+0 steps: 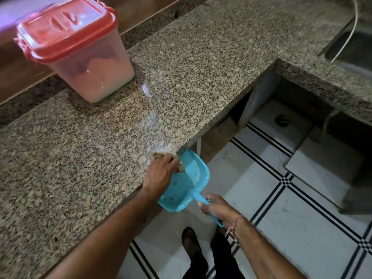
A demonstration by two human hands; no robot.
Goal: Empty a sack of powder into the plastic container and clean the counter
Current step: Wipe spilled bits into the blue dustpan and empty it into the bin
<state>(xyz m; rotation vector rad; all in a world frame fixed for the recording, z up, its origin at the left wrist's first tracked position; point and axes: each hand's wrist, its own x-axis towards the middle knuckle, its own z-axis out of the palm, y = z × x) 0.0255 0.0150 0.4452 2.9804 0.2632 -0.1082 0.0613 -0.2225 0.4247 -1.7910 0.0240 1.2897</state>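
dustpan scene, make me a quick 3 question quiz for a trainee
1. True or false: the red lid is closed on the plastic container.
2. Relative to the granite counter, where does the right hand hold the blue dustpan? A) flat on top of it B) at its front edge C) inside the container
3. Fill in: the left hand holds a ____ at the counter edge, beside the dustpan's lip.

Key: 1 true; 2 B; 3 cloth
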